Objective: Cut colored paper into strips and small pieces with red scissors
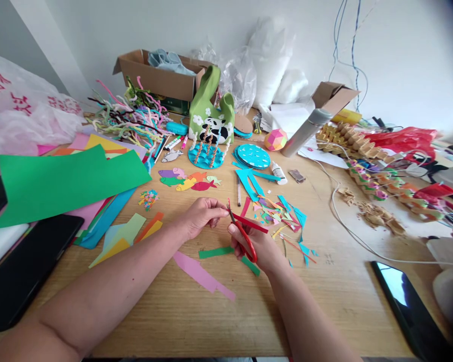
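My right hand (262,249) is closed around a pair of red-handled scissors (250,246), their blades pointing up and away from me. My left hand (204,216) pinches the end of a narrow red paper strip (252,223) beside the blades; the strip extends rightward over my right hand. A tiny red bit shows near the scissor tips. Under and around the hands lie a green paper strip (216,252) and a pink paper piece (200,271). Colourful paper fish (186,183) lie beyond my left hand, and a small pile of paper bits (148,199) is to its left.
Paper scraps (283,216) spread right of my hands. Green sheets (71,181) top a paper stack at left. Behind stand a green panda bag (211,115), blue discs (252,156), a glue bottle (278,172) and a grey cylinder (305,133). A phone (403,301) and white cable lie right.
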Demonstrator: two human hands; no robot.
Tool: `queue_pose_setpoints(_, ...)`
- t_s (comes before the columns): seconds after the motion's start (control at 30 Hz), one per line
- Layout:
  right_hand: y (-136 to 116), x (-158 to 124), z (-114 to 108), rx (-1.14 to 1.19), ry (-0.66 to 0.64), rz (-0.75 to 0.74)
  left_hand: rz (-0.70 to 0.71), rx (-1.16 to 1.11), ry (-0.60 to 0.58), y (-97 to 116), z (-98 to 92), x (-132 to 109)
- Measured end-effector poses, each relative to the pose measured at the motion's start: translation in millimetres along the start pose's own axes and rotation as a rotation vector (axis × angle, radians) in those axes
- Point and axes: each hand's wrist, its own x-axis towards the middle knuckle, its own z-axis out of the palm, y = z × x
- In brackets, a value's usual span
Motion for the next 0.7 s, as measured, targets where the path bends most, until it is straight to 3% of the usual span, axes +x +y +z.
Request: queue_pose_setpoints(0.7,-0.2,-0.5,0.2,-0.001,0.001,0.012,-0.028,-0.034,-0.013,-0.1,-1.4,0.6)
